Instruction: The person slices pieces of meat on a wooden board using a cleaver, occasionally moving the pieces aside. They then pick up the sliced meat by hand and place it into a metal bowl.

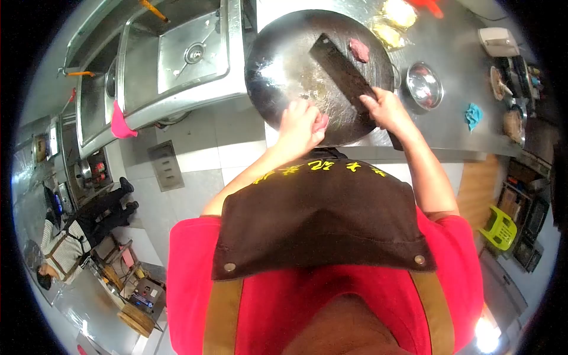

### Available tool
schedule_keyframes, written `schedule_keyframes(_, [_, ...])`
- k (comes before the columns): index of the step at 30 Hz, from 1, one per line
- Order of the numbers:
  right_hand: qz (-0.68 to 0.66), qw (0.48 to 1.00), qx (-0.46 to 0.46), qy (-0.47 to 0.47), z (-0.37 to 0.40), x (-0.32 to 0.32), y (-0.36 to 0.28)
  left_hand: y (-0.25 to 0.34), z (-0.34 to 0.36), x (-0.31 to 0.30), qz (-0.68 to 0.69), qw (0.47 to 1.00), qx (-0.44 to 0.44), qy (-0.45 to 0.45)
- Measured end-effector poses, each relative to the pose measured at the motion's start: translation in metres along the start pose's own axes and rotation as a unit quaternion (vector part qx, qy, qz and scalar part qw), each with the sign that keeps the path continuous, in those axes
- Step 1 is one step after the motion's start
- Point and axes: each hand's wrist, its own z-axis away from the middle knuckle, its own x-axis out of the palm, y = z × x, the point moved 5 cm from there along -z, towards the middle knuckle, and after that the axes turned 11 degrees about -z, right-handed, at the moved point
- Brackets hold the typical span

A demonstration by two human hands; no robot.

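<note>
My right hand (387, 110) is closed round the handle of a broad dark cleaver (343, 71), whose blade slants up and left across a large round chopping board (281, 77). The board is dark and wet-looking, with pale bits stuck to its surface. Close to the blade's far end lies a piece of raw meat (358, 50), pinkish red. My left hand (303, 127) is at the board's near edge, left of the cleaver, with its fingers curled in. Something pinkish shows by its thumb side, but I cannot make out whether it is held meat or the thumb itself.
Right of the board stand a steel bowl (424, 86) and a blue cloth (473, 116). Plastic-wrapped yellowish food (390, 32) lies behind. Steel sinks (192, 53) adjoin on the left, a pink cloth (122, 123) over their edge. Another person (71, 239) is at far left.
</note>
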Motion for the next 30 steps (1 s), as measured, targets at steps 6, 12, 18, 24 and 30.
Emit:
schedule_keyframes(6, [0.089, 0.992, -0.074, 0.046, 0.019, -0.015, -0.008, -0.02, -0.011, 0.005, 0.281, 0.933, -0.217, -0.06])
schedule_keyframes(12, [-0.056, 0.997, -0.038, 0.027, 0.034, 0.007, -0.006, -0.063, -0.033, -0.005, 0.599, 0.686, -0.403, 0.095])
schedule_keyframes(18, [-0.099, 0.989, 0.09, -0.065, 0.025, 0.023, 0.021, -0.062, -0.035, -0.007, 0.552, 0.766, -0.302, 0.13])
schedule_keyframes(24, [0.075, 0.987, -0.069, 0.127, 0.024, -0.013, 0.006, -0.027, -0.011, -0.025, 0.068, 0.994, 0.022, 0.078])
schedule_keyframes(30, [0.066, 0.986, -0.116, 0.099, 0.043, -0.005, 0.0, -0.024, -0.002, -0.029, -0.012, 0.995, 0.027, 0.098])
